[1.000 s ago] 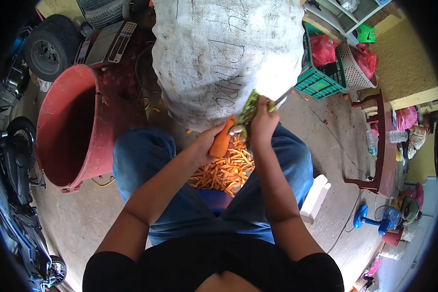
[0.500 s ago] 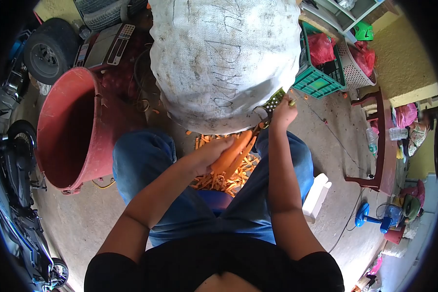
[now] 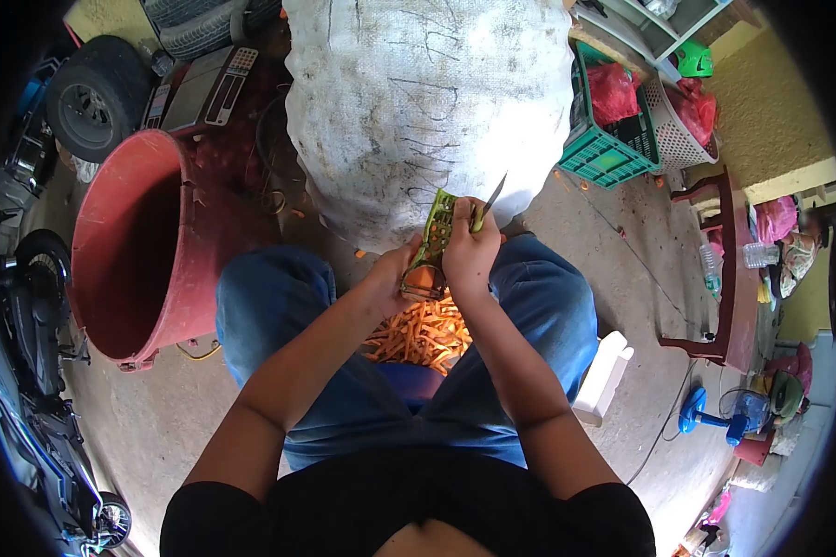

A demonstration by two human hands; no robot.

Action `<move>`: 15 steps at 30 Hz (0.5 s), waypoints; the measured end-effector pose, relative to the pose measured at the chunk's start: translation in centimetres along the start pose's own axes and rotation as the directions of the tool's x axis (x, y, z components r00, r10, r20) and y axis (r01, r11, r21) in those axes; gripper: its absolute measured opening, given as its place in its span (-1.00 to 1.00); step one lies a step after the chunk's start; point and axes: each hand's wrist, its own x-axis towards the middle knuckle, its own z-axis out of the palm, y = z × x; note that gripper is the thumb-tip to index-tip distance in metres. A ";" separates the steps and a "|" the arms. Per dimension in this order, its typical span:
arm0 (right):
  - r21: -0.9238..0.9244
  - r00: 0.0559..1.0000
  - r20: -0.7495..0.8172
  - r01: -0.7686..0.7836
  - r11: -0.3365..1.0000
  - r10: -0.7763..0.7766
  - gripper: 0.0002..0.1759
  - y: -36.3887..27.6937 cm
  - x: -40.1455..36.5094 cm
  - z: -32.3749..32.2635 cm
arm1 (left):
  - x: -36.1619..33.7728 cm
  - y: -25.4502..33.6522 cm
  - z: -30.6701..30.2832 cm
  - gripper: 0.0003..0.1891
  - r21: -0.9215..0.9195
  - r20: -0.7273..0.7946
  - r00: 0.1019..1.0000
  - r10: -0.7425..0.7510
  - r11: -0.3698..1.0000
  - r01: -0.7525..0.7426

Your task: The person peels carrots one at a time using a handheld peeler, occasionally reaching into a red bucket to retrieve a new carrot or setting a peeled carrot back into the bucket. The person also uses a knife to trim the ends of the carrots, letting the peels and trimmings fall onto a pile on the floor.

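Note:
My left hand (image 3: 390, 278) is wrapped round an orange carrot (image 3: 422, 281), mostly hidden beneath a green peeler (image 3: 431, 237) with a perforated body. The peeler's blade end lies over the carrot. My right hand (image 3: 471, 246) grips the peeler and also a small knife (image 3: 495, 195), whose blade points up and to the right. Below both hands, orange peel strips (image 3: 420, 336) are heaped in a blue container (image 3: 409, 381) between my knees. Just beyond the hands stands a large white woven sack (image 3: 418, 121) with handwriting on it.
A large red tub (image 3: 181, 241) stands at the left, near a scale (image 3: 200, 88) and a tyre (image 3: 97, 97). At the right are a green crate (image 3: 613, 162), a white basket (image 3: 664, 125), a white box (image 3: 604, 376) and a wooden frame (image 3: 741, 269).
My right hand has come left and toward me, bringing the peeler from the sack's lower right edge onto the carrot. The carrot has drawn back and is now mostly covered.

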 end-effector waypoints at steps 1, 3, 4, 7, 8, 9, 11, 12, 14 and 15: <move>-0.065 0.999 -0.021 0.046 0.997 -0.048 -0.75 0.3 0.2 -0.1 | 0.0 0.0 -0.3 -0.65 0.001 0.003 1.000 -0.002 1.000 0.002; -0.067 0.997 -0.081 0.000 0.998 -0.005 -0.75 1.4 2.3 -0.8 | -0.2 0.0 -0.6 -0.66 0.136 0.054 0.992 -0.111 0.985 0.103; -0.061 0.990 -0.139 -0.046 0.997 0.037 -0.75 2.0 3.8 -1.2 | -0.6 0.0 -0.2 -0.66 0.137 0.055 0.993 -0.109 0.985 0.101; -0.136 0.936 -0.347 -0.115 0.984 0.062 -0.75 3.7 7.9 -3.4 | -3.3 -0.1 3.3 -0.59 0.475 -0.090 0.978 -0.186 0.856 0.206; -0.088 0.914 -0.377 -0.197 0.977 0.150 -0.76 4.3 8.7 -4.0 | -3.1 -0.1 2.8 -0.59 0.476 -0.090 0.978 -0.189 0.854 0.210; -0.057 0.920 -0.387 -0.097 0.994 0.067 -0.75 4.2 8.8 -4.2 | -2.8 -0.1 2.1 -0.59 0.444 -0.003 0.975 -0.222 0.873 0.200; 0.003 0.928 -0.363 -0.094 0.996 0.089 -0.75 3.7 8.1 -4.1 | -2.3 0.3 1.7 -0.58 0.446 0.028 0.987 -0.155 0.886 0.127; 0.068 0.935 -0.338 -0.094 0.993 0.111 -0.74 3.1 7.5 -3.7 | -2.1 0.5 1.6 -0.58 0.445 0.029 0.988 -0.152 0.887 0.124; 0.094 0.944 -0.308 -0.094 0.991 0.119 -0.74 3.0 6.5 -3.1 | -1.8 0.8 1.1 -0.59 0.370 0.019 1.000 -0.015 0.929 0.007; 0.109 0.960 -0.260 -0.075 0.991 0.101 -0.74 2.6 5.8 -2.7 | -1.4 0.8 0.6 -0.57 0.269 0.060 0.997 -0.057 0.962 0.039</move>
